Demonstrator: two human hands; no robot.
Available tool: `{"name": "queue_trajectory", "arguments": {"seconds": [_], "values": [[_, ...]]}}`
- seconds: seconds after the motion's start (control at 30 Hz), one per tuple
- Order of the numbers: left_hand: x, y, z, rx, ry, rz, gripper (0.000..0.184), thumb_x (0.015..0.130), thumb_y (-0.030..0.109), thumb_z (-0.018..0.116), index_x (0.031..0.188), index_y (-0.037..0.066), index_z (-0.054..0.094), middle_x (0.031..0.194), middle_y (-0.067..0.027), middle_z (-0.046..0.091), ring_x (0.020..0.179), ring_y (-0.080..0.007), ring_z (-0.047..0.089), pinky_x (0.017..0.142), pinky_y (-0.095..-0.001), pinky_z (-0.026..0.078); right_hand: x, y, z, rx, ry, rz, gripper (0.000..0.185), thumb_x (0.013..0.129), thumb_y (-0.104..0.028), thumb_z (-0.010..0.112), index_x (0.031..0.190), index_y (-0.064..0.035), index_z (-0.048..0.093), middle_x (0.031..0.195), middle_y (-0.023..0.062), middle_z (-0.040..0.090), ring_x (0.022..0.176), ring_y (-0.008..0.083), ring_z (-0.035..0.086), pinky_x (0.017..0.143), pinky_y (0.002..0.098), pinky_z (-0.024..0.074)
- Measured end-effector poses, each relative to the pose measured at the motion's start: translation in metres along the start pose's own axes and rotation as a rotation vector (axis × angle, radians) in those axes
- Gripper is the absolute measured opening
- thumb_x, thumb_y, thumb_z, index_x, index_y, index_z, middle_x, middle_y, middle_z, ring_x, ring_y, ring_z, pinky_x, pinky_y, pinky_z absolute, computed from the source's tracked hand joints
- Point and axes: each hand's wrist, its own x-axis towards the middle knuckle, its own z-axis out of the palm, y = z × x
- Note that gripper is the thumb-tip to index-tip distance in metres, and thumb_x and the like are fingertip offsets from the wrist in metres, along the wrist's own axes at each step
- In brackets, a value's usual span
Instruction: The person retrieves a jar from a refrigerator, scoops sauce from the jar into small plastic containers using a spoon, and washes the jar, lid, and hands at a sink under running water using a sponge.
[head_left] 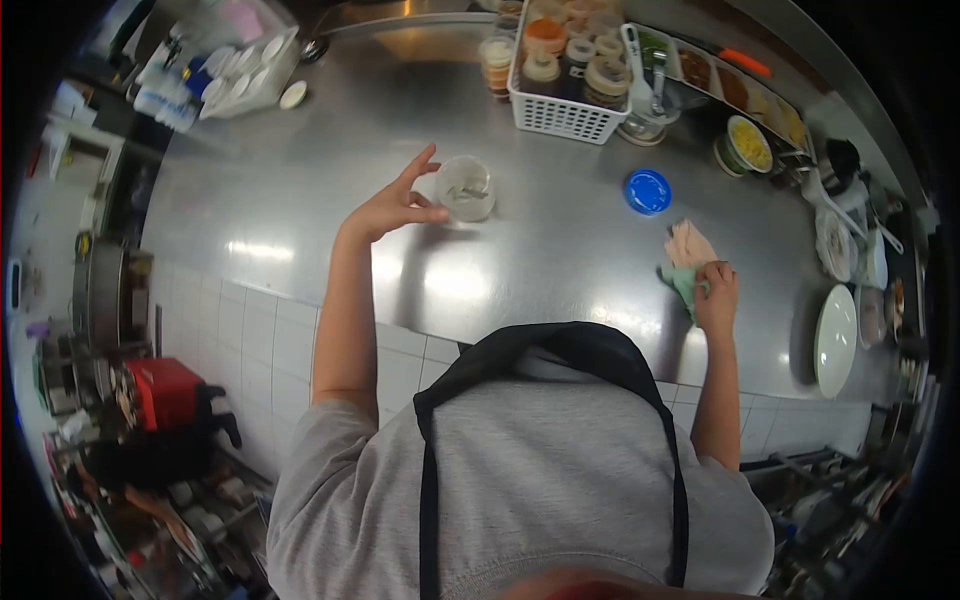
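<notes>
My left hand is beside a clear round container on the steel counter, its thumb and fingers spread at the container's left side. Whether the fingertips touch it is hard to tell. Something small and greyish shows inside the container. On the right, my right hand has its fingers closed on a green cloth. A pinkish cloth lies against the green one, just beyond the hand. Farther back is a round blue lid, flat on the counter.
A white basket of jars and bottles stands at the back, with trays of food to its right. A bowl of yellow pieces is at back right, a white oval plate at far right. A white bin sits at back left.
</notes>
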Motion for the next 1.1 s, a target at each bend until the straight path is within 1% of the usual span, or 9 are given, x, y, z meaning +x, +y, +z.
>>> {"name": "queue_trajectory", "arguments": {"seconds": [0.07, 0.17, 0.3, 0.43, 0.5, 0.67, 0.77, 0.93, 1.1], "values": [[0.001, -0.019, 0.021, 0.166, 0.246, 0.146, 0.118, 0.057, 0.028, 0.085, 0.144, 0.009, 0.008, 0.141, -0.0199, 0.025, 0.103, -0.0310, 0.052, 0.090, -0.0376, 0.044, 0.014, -0.003, -0.013, 0.013, -0.242, 0.011, 0.008, 0.066, 0.003, 0.055, 0.069, -0.0043, 0.053, 0.081, 0.0071, 0.054, 0.088, 0.0293, 0.051, 0.073, 0.0367, 0.0431], [0.031, -0.064, 0.062, 0.054, 0.563, 0.441, 0.118, 0.053, 0.024, 0.087, 0.142, 0.005, 0.012, 0.137, -0.0190, 0.031, 0.109, -0.0298, 0.049, 0.092, -0.0362, 0.042, 0.031, -0.026, -0.033, 0.324, -0.598, -0.131, 0.008, 0.065, 0.003, 0.054, 0.070, -0.0034, 0.053, 0.080, 0.0077, 0.054, 0.087, 0.0291, 0.050, 0.073, 0.0352, 0.0417], [0.034, -0.048, 0.081, -0.135, 0.561, 0.352, 0.109, 0.052, 0.019, 0.086, 0.137, 0.002, 0.020, 0.130, -0.0164, 0.040, 0.115, -0.0261, 0.045, 0.096, -0.0347, 0.039, 0.035, -0.097, -0.019, 0.466, -0.488, -0.384, 0.007, 0.065, 0.001, 0.054, 0.070, -0.0028, 0.052, 0.077, 0.0084, 0.053, 0.086, 0.0281, 0.051, 0.076, 0.0355, 0.0400], [-0.001, -0.052, 0.064, -0.208, 0.686, 0.422, 0.094, 0.054, 0.018, 0.085, 0.129, 0.003, 0.030, 0.121, -0.0124, 0.046, 0.116, -0.0232, 0.045, 0.098, -0.0335, 0.037, 0.040, -0.142, 0.005, 0.573, -0.463, -0.374, 0.005, 0.070, -0.005, 0.059, 0.074, -0.0039, 0.055, 0.082, 0.0082, 0.056, 0.090, 0.0273, 0.052, 0.077, 0.0354, 0.0398], [-0.044, -0.047, 0.044, -0.194, 0.752, 0.391, 0.092, 0.058, 0.020, 0.084, 0.130, 0.003, 0.028, 0.120, -0.0133, 0.047, 0.117, -0.0237, 0.044, 0.098, -0.0340, 0.037, 0.045, -0.132, -0.001, 0.316, -0.473, -0.209, 0.016, 0.077, -0.017, 0.064, 0.088, -0.0063, 0.060, 0.096, 0.0091, 0.057, 0.099, 0.0280, 0.051, 0.084, 0.0355, 0.0398], [-0.147, -0.092, -0.015, -0.223, 0.853, 0.292, 0.094, 0.055, 0.021, 0.084, 0.130, 0.003, 0.029, 0.122, -0.0126, 0.045, 0.116, -0.0238, 0.045, 0.097, -0.0348, 0.039, 0.091, -0.085, 0.049, 0.159, 0.040, -0.035, 0.069, 0.071, -0.045, 0.070, 0.127, -0.0140, 0.046, 0.126, 0.0188, 0.044, 0.117, 0.0342, 0.042, 0.098, 0.0414, 0.0337], [-0.201, -0.127, -0.043, -0.084, 1.000, 0.256, 0.092, 0.056, 0.020, 0.084, 0.129, 0.003, 0.030, 0.121, -0.0119, 0.045, 0.116, -0.0237, 0.045, 0.096, -0.0349, 0.040, 0.108, -0.104, 0.076, -0.130, -0.182, 0.091, 0.084, 0.063, -0.053, 0.072, 0.132, -0.0173, 0.039, 0.131, 0.0217, 0.038, 0.120, 0.0372, 0.039, 0.098, 0.0436, 0.0340], [-0.282, -0.179, -0.079, -0.194, 1.154, 0.180, 0.088, 0.057, 0.017, 0.082, 0.128, 0.003, 0.032, 0.122, -0.0115, 0.044, 0.115, -0.0236, 0.046, 0.097, -0.0345, 0.039, 0.128, -0.133, 0.120, -0.037, -0.108, 0.164, 0.079, 0.060, -0.047, 0.075, 0.126, -0.0167, 0.044, 0.121, 0.0190, 0.044, 0.114, 0.0381, 0.043, 0.094, 0.0431, 0.0378], [-0.353, -0.207, -0.115, -0.071, 1.278, 0.034, 0.091, 0.059, 0.012, 0.081, 0.133, 0.006, 0.028, 0.121, -0.0109, 0.047, 0.115, -0.0227, 0.047, 0.097, -0.0348, 0.039, 0.114, -0.335, 0.152, 0.230, -0.133, -0.290, 0.073, 0.057, -0.030, 0.080, 0.121, -0.0144, 0.048, 0.115, 0.0164, 0.047, 0.110, 0.0353, 0.045, 0.092, 0.0411, 0.0393]]}}
